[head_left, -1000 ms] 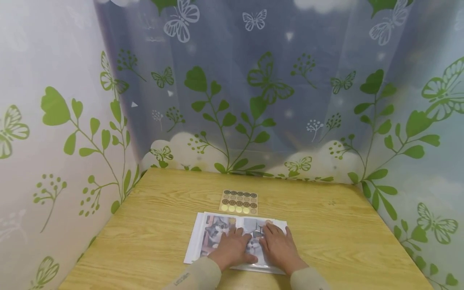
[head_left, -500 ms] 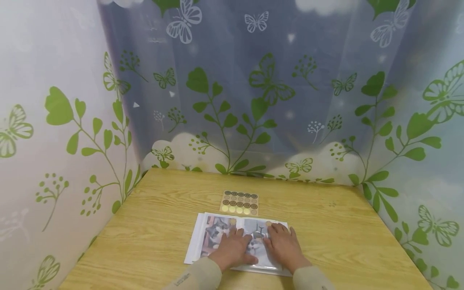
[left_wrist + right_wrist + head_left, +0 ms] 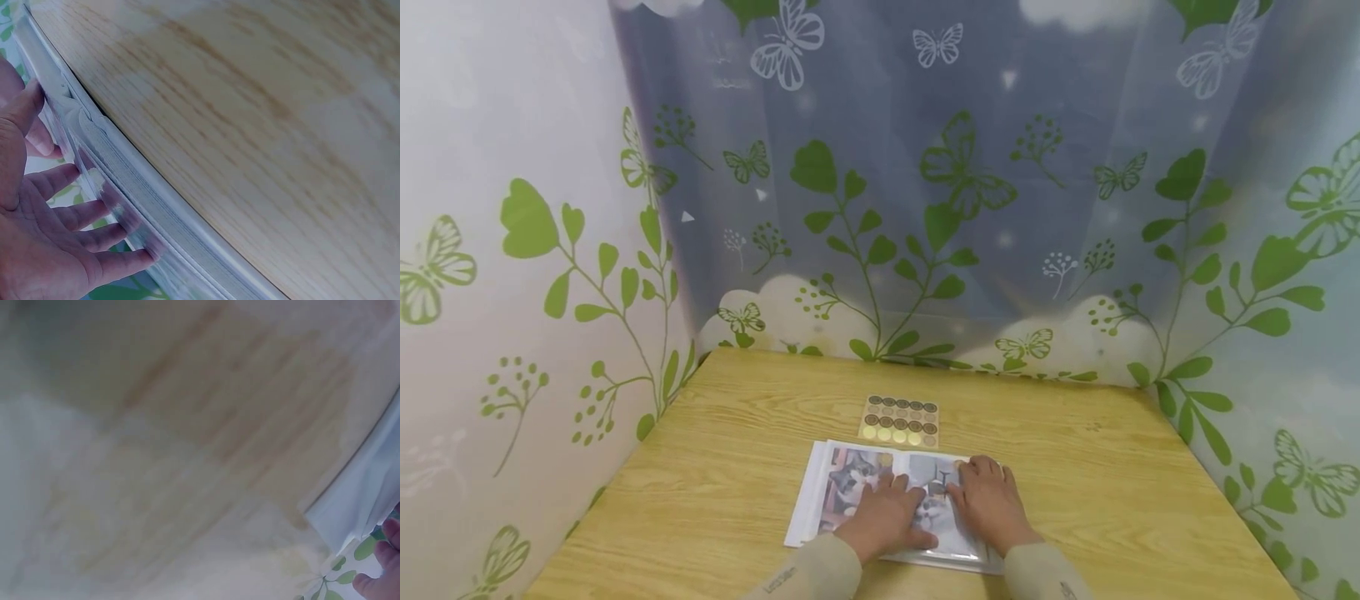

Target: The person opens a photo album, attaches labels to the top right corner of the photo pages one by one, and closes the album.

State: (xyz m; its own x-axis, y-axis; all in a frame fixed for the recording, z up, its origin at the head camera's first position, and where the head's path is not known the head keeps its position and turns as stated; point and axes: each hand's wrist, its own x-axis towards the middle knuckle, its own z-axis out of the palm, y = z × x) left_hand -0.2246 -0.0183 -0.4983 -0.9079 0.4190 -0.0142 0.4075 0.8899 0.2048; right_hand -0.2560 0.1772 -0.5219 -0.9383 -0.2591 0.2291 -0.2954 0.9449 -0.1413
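Observation:
A photo album (image 3: 951, 533) lies open on the wooden table, with a cat picture (image 3: 850, 479) on its left page and another picture (image 3: 936, 475) on its right page. My left hand (image 3: 883, 517) rests across the middle of the album, fingers spread and thumb pointing right. In the left wrist view, its fingertips touch the clear plastic sleeve (image 3: 131, 219) above the stacked pages. My right hand (image 3: 992, 500) lies along the right page's outer side, fingertips at the upper right corner. The right wrist view catches only some of its fingers (image 3: 387, 556) beside the white album edge (image 3: 350, 500).
Just behind the album lies a sheet of round stickers (image 3: 900, 421), with dark, pale and gold rows. The wooden table (image 3: 1112, 483) extends on both sides. Curtains (image 3: 880, 208) printed with leaves and butterflies enclose it at the back and sides.
My right hand has slid right across the page toward its outer edge, uncovering more of the right picture. My left hand keeps its place on the album.

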